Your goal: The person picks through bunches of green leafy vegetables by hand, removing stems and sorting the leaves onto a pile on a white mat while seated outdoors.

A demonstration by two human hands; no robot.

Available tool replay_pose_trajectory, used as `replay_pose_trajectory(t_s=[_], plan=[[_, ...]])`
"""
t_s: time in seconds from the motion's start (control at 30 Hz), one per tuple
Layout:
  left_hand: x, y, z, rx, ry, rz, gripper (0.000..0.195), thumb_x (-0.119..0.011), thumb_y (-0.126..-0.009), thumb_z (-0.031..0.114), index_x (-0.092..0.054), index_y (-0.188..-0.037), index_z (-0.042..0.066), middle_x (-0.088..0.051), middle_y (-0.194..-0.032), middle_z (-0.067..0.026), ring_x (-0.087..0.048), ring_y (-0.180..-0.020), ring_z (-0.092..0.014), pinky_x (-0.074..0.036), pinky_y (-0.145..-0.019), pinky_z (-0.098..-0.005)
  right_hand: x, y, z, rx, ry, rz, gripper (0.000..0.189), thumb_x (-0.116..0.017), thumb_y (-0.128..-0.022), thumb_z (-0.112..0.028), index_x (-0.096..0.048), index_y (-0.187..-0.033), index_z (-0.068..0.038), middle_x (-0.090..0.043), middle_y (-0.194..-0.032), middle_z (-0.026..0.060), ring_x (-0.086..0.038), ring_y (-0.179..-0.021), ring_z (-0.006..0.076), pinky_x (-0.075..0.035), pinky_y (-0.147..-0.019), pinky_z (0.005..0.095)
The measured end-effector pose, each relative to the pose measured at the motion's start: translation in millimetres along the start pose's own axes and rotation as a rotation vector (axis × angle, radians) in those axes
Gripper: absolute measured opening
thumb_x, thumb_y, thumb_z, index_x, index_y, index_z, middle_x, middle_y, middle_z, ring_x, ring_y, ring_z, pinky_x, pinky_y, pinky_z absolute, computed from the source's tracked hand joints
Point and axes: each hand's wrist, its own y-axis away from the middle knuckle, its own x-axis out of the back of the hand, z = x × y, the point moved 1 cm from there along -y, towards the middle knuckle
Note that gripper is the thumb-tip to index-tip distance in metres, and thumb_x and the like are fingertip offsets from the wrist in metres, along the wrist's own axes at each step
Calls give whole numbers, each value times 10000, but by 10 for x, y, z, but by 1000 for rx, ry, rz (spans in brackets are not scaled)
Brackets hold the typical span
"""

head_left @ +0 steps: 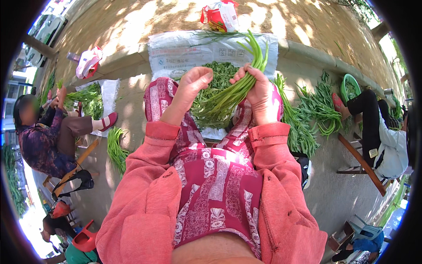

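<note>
My right hand (255, 86) grips a bunch of long green vegetable stems (230, 92). Its bare pale ends point up and away, while the other end slants down to the left over my lap. To the left, my left hand (197, 80) is raised with fingers curled and thumb against the forefinger; nothing shows in it. Beneath both hands lies a heap of picked green leaves (219, 74) between my knees. This heap rests on a white woven plastic sack (178, 44) bearing print, with a few thin stems along its far edge.
Long-stemmed leafy greens (298, 127) lie on the pavement to my right, near a green basin (349, 87). Another bundle of stems (116, 145) is at left. Seated people flank me on both sides. A red-and-white bag (221, 16) stands beyond the kerb (316, 59).
</note>
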Motion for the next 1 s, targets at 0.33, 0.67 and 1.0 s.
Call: replay_pose_trajectory(t_s=[0.33, 0.67, 1.0], plan=[[-97, 203, -349, -148, -139, 3, 56, -618, -858, 54, -609, -907, 30, -530, -733, 50, -454, -650, -33, -378, -595, -191, 203, 117, -242, 20, -216, -140, 167, -510, -892, -231, -462, -804, -97, -426, -730, 18, -445, -721, 180, -460, -676, 356], [-142, 106, -202, -345, -625, -128, 243, -617, -771, 9, -612, -1011, 49, -568, -975, -53, -549, -948, -183, -420, -855, -296, 208, 96, -217, -57, -256, -315, 203, -530, -879, -233, -417, -767, -107, -407, -695, 19, -440, -682, 180, -456, -672, 352], [188, -11, -573, -361, -662, -133, 186, -637, -755, 37, -612, -939, 41, -579, -1008, -82, -549, -990, -220, -415, -891, -313, 220, 75, -203, -46, -221, -243, 194, -544, -876, -235, -436, -773, -109, -404, -686, 14, -431, -675, 175, -442, -662, 345]])
